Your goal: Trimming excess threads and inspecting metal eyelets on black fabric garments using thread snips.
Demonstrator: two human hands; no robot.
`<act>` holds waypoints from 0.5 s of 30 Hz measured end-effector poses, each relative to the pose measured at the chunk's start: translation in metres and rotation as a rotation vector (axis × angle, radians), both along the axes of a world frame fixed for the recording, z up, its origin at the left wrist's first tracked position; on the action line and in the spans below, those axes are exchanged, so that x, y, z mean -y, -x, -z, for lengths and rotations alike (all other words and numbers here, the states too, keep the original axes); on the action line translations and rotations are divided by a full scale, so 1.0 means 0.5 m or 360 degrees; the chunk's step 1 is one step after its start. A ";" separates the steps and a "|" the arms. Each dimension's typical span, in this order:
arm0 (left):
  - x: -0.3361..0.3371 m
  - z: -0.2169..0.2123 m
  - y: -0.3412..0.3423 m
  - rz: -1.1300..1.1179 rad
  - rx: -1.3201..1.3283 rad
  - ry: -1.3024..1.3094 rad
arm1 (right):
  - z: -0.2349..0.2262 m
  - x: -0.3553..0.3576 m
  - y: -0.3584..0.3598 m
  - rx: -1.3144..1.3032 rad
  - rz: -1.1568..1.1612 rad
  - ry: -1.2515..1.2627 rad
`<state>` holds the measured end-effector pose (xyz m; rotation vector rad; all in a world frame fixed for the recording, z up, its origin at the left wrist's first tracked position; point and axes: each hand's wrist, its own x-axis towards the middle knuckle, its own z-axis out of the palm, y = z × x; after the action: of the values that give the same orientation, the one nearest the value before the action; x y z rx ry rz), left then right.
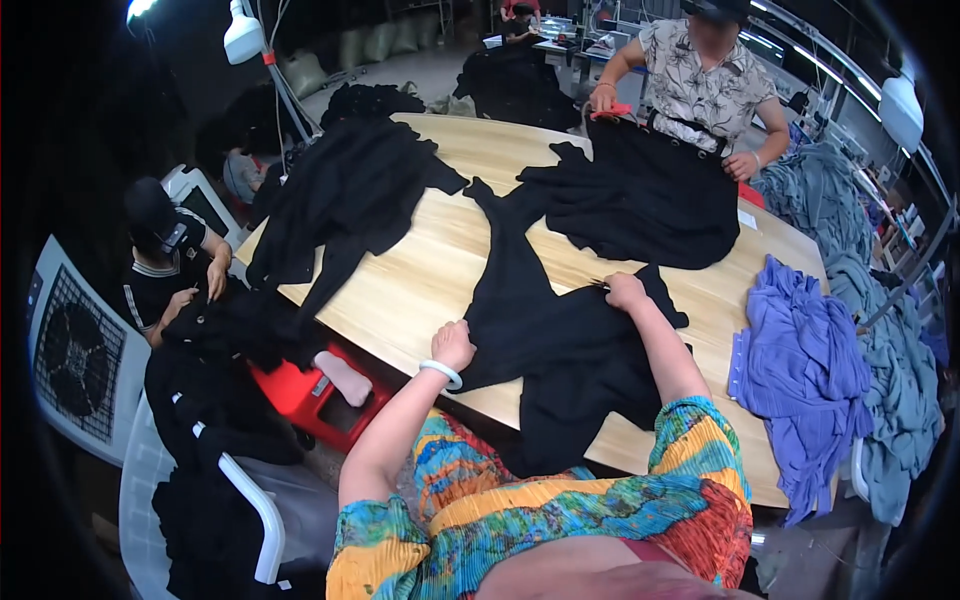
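A black long-sleeved knit garment point(570, 330) lies spread on the wooden table in front of me, its lower part hanging over the near edge. My left hand point(453, 345), with a pale bangle at the wrist, is closed on the garment's left edge. Over its upper right part, my right hand point(626, 291) is closed around small dark thread snips point(600, 284), mostly hidden by the fingers. Beyond, another black garment point(640, 200) lies by a person across the table, whose hand grips a red-handled tool point(612, 110).
More black garments point(345, 190) cover the table's far left. A purple pile point(805, 380) drapes over the right edge, beside grey-green cloth point(885, 370). At left, a seated person point(170, 250) handles black cloth near a red stool point(320, 395) and a fan point(75, 350).
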<state>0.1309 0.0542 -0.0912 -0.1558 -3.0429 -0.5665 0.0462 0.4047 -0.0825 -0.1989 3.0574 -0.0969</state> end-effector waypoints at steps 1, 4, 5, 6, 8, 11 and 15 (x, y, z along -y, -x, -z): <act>0.001 -0.007 0.003 0.0001 -0.0012 -0.0015 | -0.011 -0.002 -0.009 -0.0156 0.0031 0.0070; 0.004 -0.041 0.004 -0.0028 -0.0401 0.0049 | -0.056 -0.026 -0.061 -0.0443 0.0145 0.0244; 0.008 -0.060 0.024 -0.0019 -0.0587 -0.0022 | -0.102 -0.033 -0.094 -0.0689 0.0097 0.0390; 0.004 -0.088 0.048 0.0003 -0.0773 -0.0094 | -0.134 -0.059 -0.117 -0.0934 0.0044 0.0438; -0.029 -0.211 0.051 -0.0017 -0.0932 -0.0663 | -0.233 -0.072 -0.191 -0.1363 0.0044 0.0622; -0.027 -0.304 0.064 0.0064 -0.1123 -0.1384 | -0.365 -0.013 -0.309 -0.1635 -0.0162 0.0784; -0.006 -0.324 0.005 0.0303 -0.0481 -0.2637 | -0.373 0.087 -0.447 -0.1075 -0.0562 0.0772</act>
<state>0.1285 0.0571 0.0709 -0.3555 -1.4479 -2.3776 0.2698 0.3614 0.1041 -0.9741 3.5049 -0.9218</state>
